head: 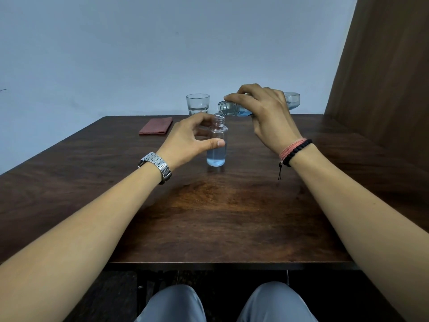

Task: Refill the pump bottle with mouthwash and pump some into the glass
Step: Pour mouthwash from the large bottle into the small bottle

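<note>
Steel watch point(155, 167); beaded bracelets point(294, 151); seemingly grey trousers point(176, 303)

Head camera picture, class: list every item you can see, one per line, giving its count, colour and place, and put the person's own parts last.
Small refill bottle: one, clear, part full of pale blue liquid, uncapped, upright at table centre.
Mouthwash bottle: one, clear with blue liquid, tipped sideways, mouth at the small bottle's neck.
Glass: one, clear, far table edge.
Folded cloth: one, dull red, far left of table.
Table: one, dark brown wood.
Wristwatch: one, silver, left wrist.
Bracelets: pink cord and black beads, right wrist.
Left hand: curled round the small bottle.
Right hand: grips the mouthwash bottle.
</note>
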